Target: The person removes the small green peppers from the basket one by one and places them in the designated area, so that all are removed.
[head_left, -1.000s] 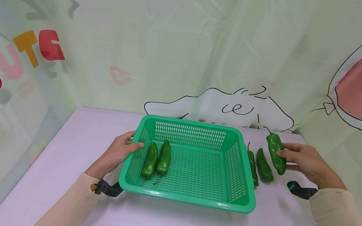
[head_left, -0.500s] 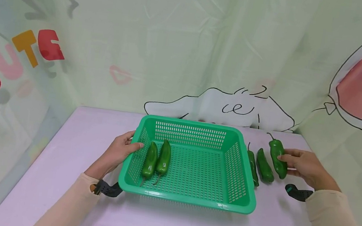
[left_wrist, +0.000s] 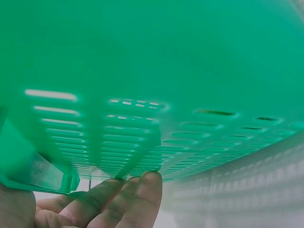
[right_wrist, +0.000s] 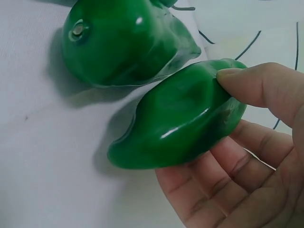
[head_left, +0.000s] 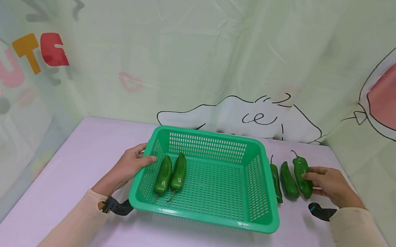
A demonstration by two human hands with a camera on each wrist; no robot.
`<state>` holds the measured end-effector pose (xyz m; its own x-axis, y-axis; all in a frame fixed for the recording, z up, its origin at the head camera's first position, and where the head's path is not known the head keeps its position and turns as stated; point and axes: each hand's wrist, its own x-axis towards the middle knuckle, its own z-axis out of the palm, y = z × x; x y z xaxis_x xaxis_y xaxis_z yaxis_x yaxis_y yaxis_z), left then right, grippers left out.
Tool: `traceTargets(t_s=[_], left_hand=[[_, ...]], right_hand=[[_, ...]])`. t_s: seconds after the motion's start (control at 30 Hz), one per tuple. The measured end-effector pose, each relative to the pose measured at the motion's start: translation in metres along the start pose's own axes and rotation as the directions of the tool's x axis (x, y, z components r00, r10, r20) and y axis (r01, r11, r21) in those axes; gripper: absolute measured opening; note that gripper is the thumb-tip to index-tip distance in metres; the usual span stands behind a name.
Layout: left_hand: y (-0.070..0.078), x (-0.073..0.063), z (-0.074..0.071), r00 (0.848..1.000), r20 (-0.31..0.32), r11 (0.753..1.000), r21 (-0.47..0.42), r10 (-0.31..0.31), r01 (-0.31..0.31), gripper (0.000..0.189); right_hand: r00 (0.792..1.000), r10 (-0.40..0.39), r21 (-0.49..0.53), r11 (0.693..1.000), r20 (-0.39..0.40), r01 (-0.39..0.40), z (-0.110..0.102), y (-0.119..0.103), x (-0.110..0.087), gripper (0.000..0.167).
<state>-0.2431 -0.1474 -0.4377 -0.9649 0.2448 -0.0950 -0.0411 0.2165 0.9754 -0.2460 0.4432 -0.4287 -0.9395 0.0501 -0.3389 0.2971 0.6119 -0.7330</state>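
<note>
The right hand [head_left: 330, 185] pinches a pepper [head_left: 300, 168] between thumb and fingers; the left hand [head_left: 130, 166], well apart, grips the basket [head_left: 203, 218] by its left rim. The held pepper's long axis runs away from the person, stem end far and leaning left; whether it touches the bench [head_left: 112, 139] I cannot tell. 2 loose peppers [head_left: 289, 183] lie between it and the basket, 2 inside peppers [head_left: 178, 173] at the basket's left.

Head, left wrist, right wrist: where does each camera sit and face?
Head: on the head, facing forward and down at the basket; left hand, right hand, sleeves show.
Left wrist: on that wrist, facing the basket close up; fingers show.
Right wrist: on that wrist, facing the held pepper; right hand shows.
Shared: head and right wrist show that pepper.
</note>
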Motion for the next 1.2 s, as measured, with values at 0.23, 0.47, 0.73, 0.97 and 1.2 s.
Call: traceTargets(t_s=[0.23,0.47,0.73,0.97,1.2], left_hand=[[0.000,0.000,0.000,1.000,-0.002,1.000,0.000,-0.001,0.001,0.066],[0.000,0.000,0.000,1.000,-0.003,1.000,0.004,-0.003,0.003,0.066],[0.001,0.000,0.001,1.000,-0.006,1.000,0.003,-0.004,0.004,0.065],[0.000,-0.001,0.001,1.000,-0.007,1.000,0.000,-0.004,0.004,0.065],[0.001,0.000,0.001,1.000,-0.003,1.000,-0.005,0.004,-0.004,0.065]], right_hand=[[0.999,0.037,-0.012,0.999,0.010,-0.036,0.001,0.006,0.007,0.073],[0.998,0.063,-0.027,0.998,0.025,-0.062,0.002,0.007,0.010,0.073],[0.998,0.067,-0.061,0.996,0.016,-0.066,0.003,0.007,0.014,0.069],[0.997,0.073,-0.059,0.996,0.024,-0.072,0.004,0.007,0.015,0.071],[0.997,0.074,-0.076,0.994,0.015,-0.072,0.005,0.001,0.010,0.075]])
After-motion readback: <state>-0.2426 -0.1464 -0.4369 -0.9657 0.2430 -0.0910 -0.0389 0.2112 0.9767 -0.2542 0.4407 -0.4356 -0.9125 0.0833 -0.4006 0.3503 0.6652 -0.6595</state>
